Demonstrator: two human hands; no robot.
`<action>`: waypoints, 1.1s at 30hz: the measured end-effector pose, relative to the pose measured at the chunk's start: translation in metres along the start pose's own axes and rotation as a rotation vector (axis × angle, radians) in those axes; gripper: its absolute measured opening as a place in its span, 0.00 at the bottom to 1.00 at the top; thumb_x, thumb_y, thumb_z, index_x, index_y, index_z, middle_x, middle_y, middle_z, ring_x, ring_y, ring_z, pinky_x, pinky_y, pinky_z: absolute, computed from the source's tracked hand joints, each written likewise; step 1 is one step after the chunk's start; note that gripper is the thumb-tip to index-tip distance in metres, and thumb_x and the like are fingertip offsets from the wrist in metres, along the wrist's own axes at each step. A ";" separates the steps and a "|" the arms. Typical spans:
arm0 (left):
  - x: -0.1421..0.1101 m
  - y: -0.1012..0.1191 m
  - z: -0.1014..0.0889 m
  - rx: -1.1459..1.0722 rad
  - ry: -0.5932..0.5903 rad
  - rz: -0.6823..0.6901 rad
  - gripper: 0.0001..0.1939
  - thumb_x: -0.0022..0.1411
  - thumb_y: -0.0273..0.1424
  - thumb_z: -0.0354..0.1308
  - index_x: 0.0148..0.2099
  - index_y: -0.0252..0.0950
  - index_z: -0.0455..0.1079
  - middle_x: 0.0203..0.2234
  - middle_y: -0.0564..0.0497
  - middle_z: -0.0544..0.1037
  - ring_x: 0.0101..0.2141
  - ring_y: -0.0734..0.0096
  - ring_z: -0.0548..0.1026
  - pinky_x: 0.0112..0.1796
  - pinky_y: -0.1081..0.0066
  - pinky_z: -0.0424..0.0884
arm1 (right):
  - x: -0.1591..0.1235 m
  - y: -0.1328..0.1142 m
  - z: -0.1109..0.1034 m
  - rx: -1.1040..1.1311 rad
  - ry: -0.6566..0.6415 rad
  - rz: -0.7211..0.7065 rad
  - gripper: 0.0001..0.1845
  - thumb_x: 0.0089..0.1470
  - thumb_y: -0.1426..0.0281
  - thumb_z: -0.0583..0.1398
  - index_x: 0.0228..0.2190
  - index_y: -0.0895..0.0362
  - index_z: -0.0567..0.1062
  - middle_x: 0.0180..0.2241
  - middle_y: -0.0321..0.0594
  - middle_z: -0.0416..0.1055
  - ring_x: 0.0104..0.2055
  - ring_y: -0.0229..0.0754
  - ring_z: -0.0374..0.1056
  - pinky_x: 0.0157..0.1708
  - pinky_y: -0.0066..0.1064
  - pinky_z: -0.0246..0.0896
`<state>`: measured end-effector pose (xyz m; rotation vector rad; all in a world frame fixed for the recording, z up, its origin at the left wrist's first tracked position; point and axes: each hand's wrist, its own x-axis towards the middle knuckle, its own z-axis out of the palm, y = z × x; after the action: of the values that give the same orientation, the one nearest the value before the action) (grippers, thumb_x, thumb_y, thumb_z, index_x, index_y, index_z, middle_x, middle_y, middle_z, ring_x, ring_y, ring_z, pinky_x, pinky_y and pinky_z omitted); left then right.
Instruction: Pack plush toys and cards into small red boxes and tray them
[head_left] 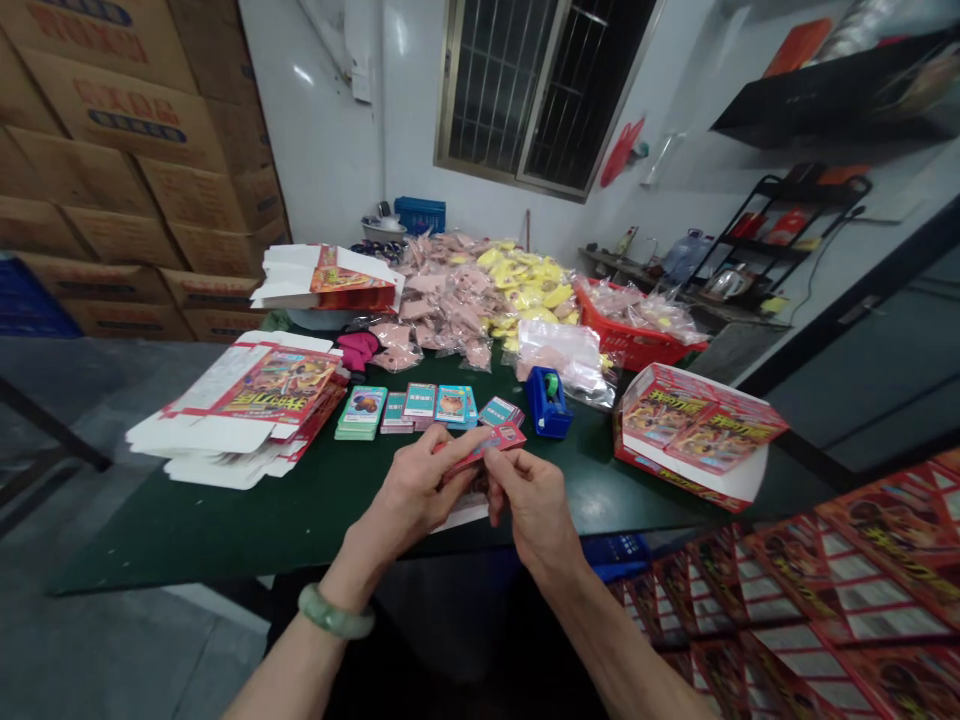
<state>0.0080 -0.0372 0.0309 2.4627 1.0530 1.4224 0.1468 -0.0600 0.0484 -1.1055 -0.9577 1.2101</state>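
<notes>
My left hand (420, 485) and my right hand (529, 503) meet above the front of the green table (225, 530). Their fingers pinch a small red card packet (480, 450) from both sides. Just beyond my fingers lie several stacks of small teal and red cards (420, 405). A blue tape dispenser (547, 400) stands to the right of them. A pile of flat, printed red-and-white box blanks (247, 405) lies to my left, and an open printed red box (694, 435) sits to my right. A jade bangle (335, 612) circles my left wrist.
Heaps of pink and yellow plastic packets (480, 295) cover the table's far end, beside a red plastic basket (630, 335). Stacked cardboard cartons (127, 170) rise at the left. Printed red flat sheets (817, 580) lie low at the right.
</notes>
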 end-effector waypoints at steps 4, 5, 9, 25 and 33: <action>0.008 -0.002 -0.008 -0.055 -0.083 0.003 0.21 0.60 0.25 0.53 0.56 0.42 0.64 0.28 0.54 0.65 0.27 0.77 0.68 0.29 0.77 0.67 | 0.004 0.016 0.002 0.033 0.039 -0.006 0.20 0.43 0.57 0.64 0.15 0.58 0.65 0.10 0.27 0.58 0.11 0.28 0.52 0.10 0.21 0.49; 0.009 -0.003 -0.007 -0.068 -0.066 -0.002 0.22 0.59 0.24 0.53 0.56 0.41 0.64 0.29 0.53 0.66 0.28 0.77 0.69 0.30 0.76 0.68 | 0.005 0.024 0.003 0.021 0.060 0.028 0.21 0.42 0.56 0.64 0.15 0.58 0.64 0.09 0.27 0.58 0.11 0.28 0.52 0.10 0.21 0.48; 0.008 -0.008 -0.003 -0.049 0.006 0.006 0.21 0.58 0.23 0.54 0.54 0.39 0.65 0.33 0.51 0.69 0.34 0.73 0.71 0.35 0.73 0.69 | 0.005 0.063 -0.001 -0.016 0.064 0.217 0.26 0.36 0.51 0.65 0.12 0.57 0.60 0.06 0.26 0.54 0.08 0.27 0.47 0.06 0.20 0.42; 0.013 -0.009 -0.016 0.082 0.132 -0.284 0.17 0.54 0.37 0.59 0.45 0.34 0.72 0.33 0.48 0.79 0.31 0.67 0.77 0.35 0.70 0.73 | -0.004 0.075 -0.008 0.029 0.070 0.254 0.28 0.40 0.49 0.63 0.34 0.58 0.65 0.25 0.36 0.69 0.23 0.37 0.68 0.13 0.24 0.60; -0.052 -0.014 0.009 -0.248 0.434 -0.749 0.21 0.53 0.42 0.60 0.46 0.35 0.68 0.34 0.49 0.77 0.32 0.67 0.76 0.36 0.70 0.74 | 0.017 0.008 -0.031 -0.241 -0.009 -0.360 0.11 0.55 0.65 0.57 0.39 0.56 0.70 0.35 0.38 0.73 0.37 0.40 0.69 0.38 0.30 0.63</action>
<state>-0.0085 -0.0563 -0.0178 1.3649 1.5327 1.6770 0.1777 -0.0467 0.0332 -1.0563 -1.2725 0.8223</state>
